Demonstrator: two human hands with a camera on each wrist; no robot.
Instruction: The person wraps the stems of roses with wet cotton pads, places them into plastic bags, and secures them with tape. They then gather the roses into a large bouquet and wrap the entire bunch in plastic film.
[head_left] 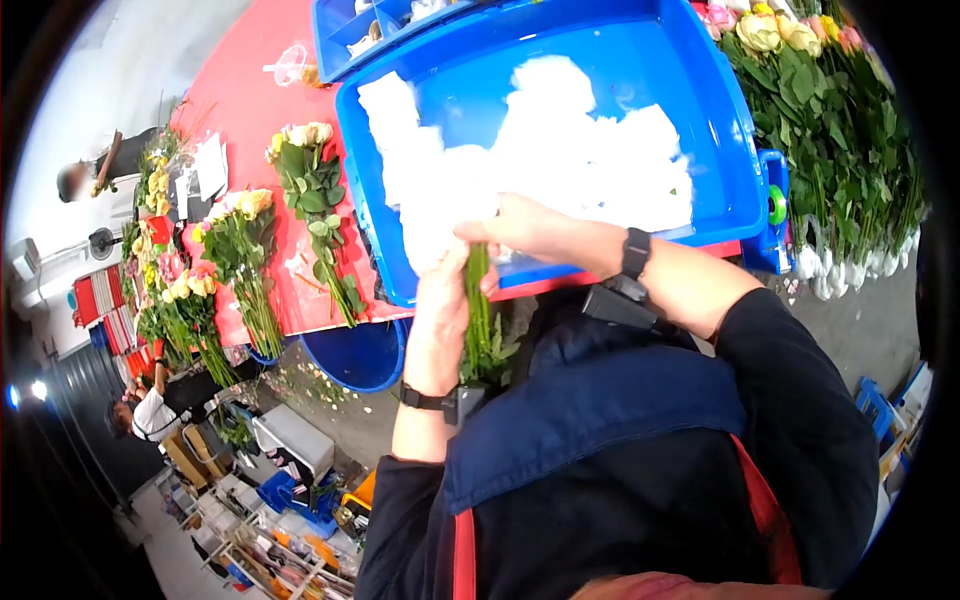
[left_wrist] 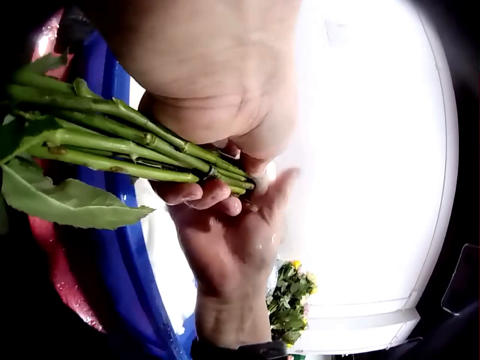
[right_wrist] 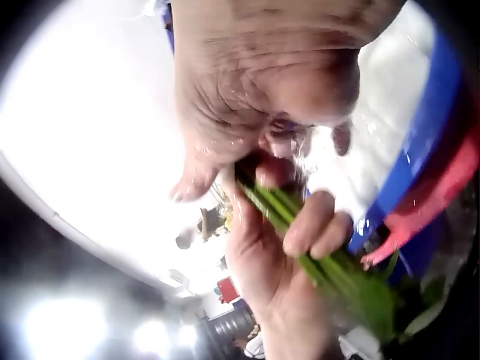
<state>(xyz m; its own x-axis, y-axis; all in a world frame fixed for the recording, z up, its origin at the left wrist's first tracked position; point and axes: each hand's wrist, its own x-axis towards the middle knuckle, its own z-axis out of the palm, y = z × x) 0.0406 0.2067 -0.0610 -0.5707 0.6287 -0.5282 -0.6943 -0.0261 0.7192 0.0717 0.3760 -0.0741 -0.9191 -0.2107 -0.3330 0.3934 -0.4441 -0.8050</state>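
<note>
My left hand (head_left: 438, 305) is clenched round a bundle of green stems (head_left: 478, 300), cut ends pointing away from me and leaves hanging down toward my chest. My right hand (head_left: 520, 225) closes on those cut ends, fingers curled under and thumb over; the right wrist view shows its skin wet. Both hands hold the stems in the air, just over the near rim of a blue tub (head_left: 735, 130).

The tub sits on a red table (head_left: 245, 95), and most of its bottom is covered with white wadding (head_left: 570, 150) (paper or cotton, I cannot tell). A second blue bin (head_left: 335, 40) butts against its far side. To my left, bunches of roses (head_left: 318, 195) lie flat on the table, yellow and cream heads away from me. A blue bucket (head_left: 360, 355) stands under the table edge. On my right, more blooms (head_left: 840, 130) are stacked thickly, their stem ends in white wraps.

The floor (head_left: 860, 320) is grey, with green scraps near the bucket. Far off to the left stand shelves and crates, and two people.
</note>
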